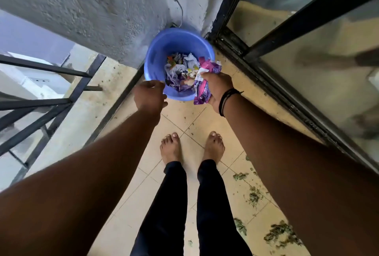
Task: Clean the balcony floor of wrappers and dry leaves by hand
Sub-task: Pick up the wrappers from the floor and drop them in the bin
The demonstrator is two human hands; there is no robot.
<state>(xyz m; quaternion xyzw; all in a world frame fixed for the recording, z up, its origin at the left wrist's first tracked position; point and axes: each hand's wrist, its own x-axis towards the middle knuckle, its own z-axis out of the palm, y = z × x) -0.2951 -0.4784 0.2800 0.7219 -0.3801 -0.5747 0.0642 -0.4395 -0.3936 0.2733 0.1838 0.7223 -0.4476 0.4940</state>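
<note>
A blue plastic bucket (158, 55) stands in the balcony corner, partly filled with crumpled wrappers (180, 71). My right hand (219, 87) grips a bunch of pink and purple wrappers (203, 85) over the bucket's near right rim. My left hand (149, 97) hovers at the near left rim with curled fingers; whether it holds anything is hidden. Dry green leaves (281, 233) lie scattered on the tiled floor at the lower right.
A black metal railing (51, 104) runs along the left over a drop. A black-framed glass sliding door (307, 67) lines the right. A grey concrete wall (92, 9) rises behind the bucket. My bare feet (171, 147) stand on the beige tiles.
</note>
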